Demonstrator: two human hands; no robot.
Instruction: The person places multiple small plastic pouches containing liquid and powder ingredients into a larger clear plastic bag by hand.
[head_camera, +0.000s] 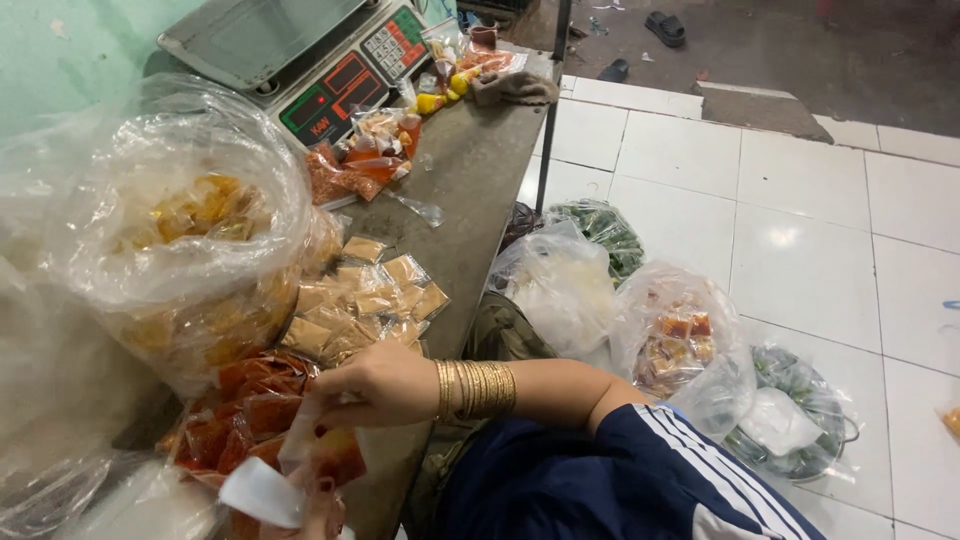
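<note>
Beside the big clear bag of yellow snacks (190, 250), at the near edge of the grey surface (470, 180), my right hand (375, 385) reached across from the right, forearm level, wrist straight and ringed with a stack of gold bangles (475, 388), the dark blue sleeve with white stripes (620, 470) pushed up past the elbow. Its fingers were curled inward and pinched the top of a small clear packet of orange-red filling (325, 450), just below that big bag. My left hand (320, 510) came up from under the packet at the very bottom of the view; only a few fingertips with dark red nails showed, pressed against the packet and a white scrap of plastic (260, 492), so I held it from both sides.

Left of the packet and below the big bag lay a heap of red-filled packets (240, 400). Right of the big bag sat small packets of tan pieces (360, 300). Beyond the big bag, at the far end of the surface, stood a weighing scale (300, 60). Off the surface, on the white tiled floor (800, 230) to the right of the big bag, rested several more filled plastic bags (680, 340).
</note>
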